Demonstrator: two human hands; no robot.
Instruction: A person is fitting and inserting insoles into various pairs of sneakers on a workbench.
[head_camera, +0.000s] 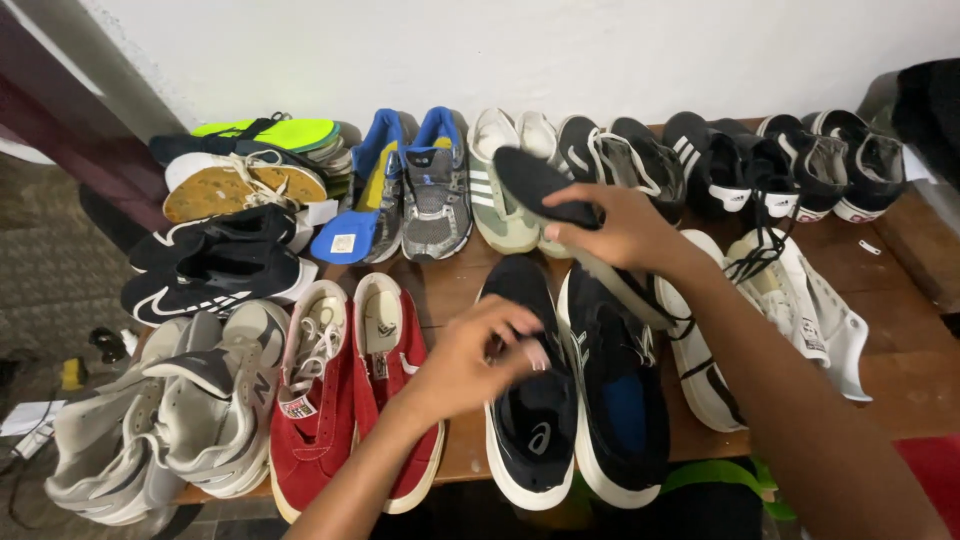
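Observation:
My right hand (622, 232) holds a dark insole (535, 182), lifted above the middle of a wooden table (905, 340). My left hand (478, 362) rests its fingers at the opening of the left one of a black pair of sneakers (530, 420). The pair's right shoe (620, 400) lies just beside it, showing a blue lining inside. A red pair of sneakers (345, 395) sits directly to the left of my left hand.
Many shoes crowd the table: grey sneakers (170, 410) at front left, black ones (215, 265) behind them, blue-grey runners (420, 185), white-green shoes (500, 200), black-and-white pairs (770, 165) at the back right, white shoes (800, 300) at right. Loose insoles (250, 165) are stacked back left. A white wall stands behind.

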